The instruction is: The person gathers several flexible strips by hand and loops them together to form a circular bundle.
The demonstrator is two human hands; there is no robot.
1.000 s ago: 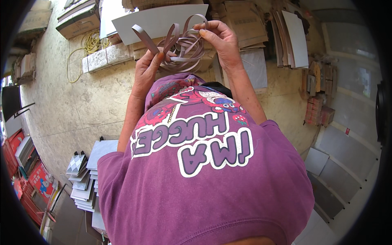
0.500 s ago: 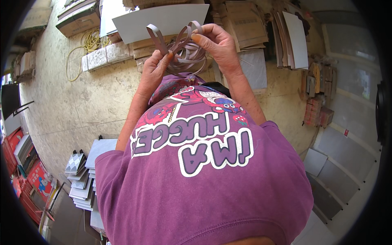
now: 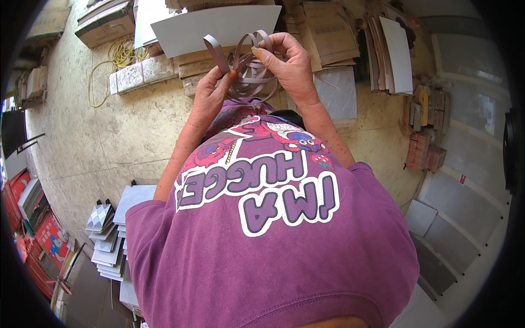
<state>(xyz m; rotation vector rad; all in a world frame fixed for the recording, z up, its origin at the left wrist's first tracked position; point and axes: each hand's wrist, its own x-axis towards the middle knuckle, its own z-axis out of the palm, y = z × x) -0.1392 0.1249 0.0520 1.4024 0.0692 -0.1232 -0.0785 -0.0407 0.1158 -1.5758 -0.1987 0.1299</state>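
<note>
pale, stained floor (image 3: 131, 131); left grip (image 3: 212, 92) and right grip (image 3: 292, 65) pinched closed on looped flat mauve strap (image 3: 254, 81); white rectangular board (image 3: 219, 28) beyond, coiled yellow cord (image 3: 121, 54) leftward.

Mauve-brown on the strap (image 3: 254, 81), purple across the shirt (image 3: 262, 268), white edging round its purple lettering (image 3: 291, 206), and there's red, blue and white on the bear (image 3: 301, 138)! Yellow cord (image 3: 121, 59), white board (image 3: 219, 30), mottled beige floor (image 3: 123, 131), and grey-and-white diamonds on the tile (image 3: 98, 217)!
</note>
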